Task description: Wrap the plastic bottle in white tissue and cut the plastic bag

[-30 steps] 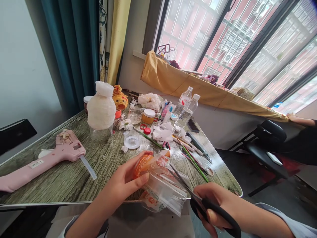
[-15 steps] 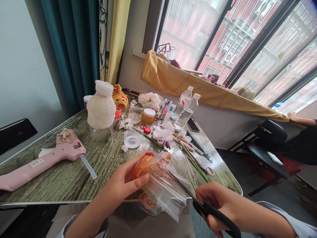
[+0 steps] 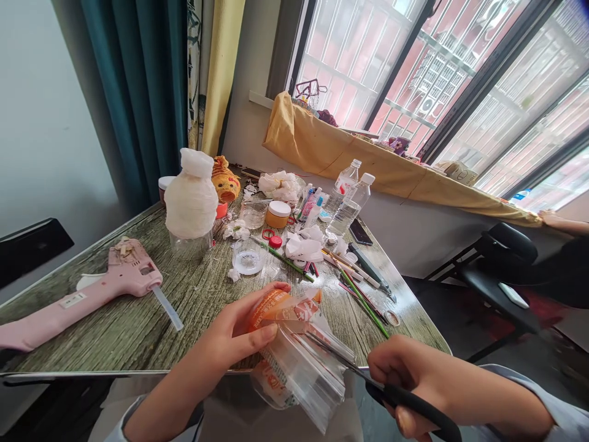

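Note:
My left hand is wrapped round a clear plastic container with orange and white print. It is held over the table's front edge, with a cut flap hanging toward me. My right hand grips black-handled scissors. The scissor blades lie in among the plastic, pointing toward my left hand, and look nearly closed. Behind my hands, a clear plastic cup base stands on the table. To the left lies a pink hot glue gun with a glue stick poking out.
A white-wrapped bottle shape stands at the back left, beside a small orange plush head. Further right are an orange jar, crumpled tissue, water bottles, green stems and a phone. Another person's arm rests on the sill.
The scissors and my right hand have shifted slightly right and away from the left hand. The plastic flap hangs a little lower and more spread. My left hand keeps its hold.

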A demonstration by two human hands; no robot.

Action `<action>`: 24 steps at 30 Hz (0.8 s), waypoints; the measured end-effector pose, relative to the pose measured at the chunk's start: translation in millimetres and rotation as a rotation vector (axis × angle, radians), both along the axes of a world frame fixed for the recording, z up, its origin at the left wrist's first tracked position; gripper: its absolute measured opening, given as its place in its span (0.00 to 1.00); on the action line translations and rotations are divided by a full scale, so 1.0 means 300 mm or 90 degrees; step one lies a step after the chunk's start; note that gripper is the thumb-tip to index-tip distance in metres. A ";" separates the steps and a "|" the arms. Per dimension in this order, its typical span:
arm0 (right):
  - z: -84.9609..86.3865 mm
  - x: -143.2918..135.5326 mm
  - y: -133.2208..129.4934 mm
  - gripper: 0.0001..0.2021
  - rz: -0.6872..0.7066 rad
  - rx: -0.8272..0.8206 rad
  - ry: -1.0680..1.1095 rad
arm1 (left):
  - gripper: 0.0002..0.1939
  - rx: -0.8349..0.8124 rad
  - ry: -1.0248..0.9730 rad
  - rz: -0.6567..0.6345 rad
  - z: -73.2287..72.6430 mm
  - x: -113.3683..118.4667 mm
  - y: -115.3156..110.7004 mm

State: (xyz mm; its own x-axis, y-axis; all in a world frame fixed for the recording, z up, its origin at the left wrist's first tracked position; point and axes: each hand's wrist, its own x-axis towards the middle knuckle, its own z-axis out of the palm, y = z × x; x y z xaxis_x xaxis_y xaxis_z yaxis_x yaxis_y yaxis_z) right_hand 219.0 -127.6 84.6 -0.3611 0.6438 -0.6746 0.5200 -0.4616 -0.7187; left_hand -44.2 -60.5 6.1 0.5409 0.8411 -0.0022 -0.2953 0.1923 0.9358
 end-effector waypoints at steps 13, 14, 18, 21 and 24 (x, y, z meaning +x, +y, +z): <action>-0.002 0.017 0.003 0.20 -0.020 -0.017 -0.020 | 0.30 -0.014 -0.017 -0.011 0.004 0.003 -0.001; -0.005 0.022 0.004 0.21 -0.021 -0.019 -0.020 | 0.30 -0.015 -0.021 -0.014 0.004 0.003 -0.001; -0.011 0.033 0.013 0.24 -0.005 -0.026 -0.017 | 0.30 -0.014 -0.029 -0.024 -0.005 0.002 0.002; -0.009 0.034 0.018 0.28 0.012 -0.025 -0.013 | 0.31 -0.006 -0.025 -0.036 -0.007 0.002 0.005; -0.006 0.033 0.020 0.28 0.026 -0.006 -0.029 | 0.31 -0.006 -0.026 -0.040 -0.003 0.002 0.005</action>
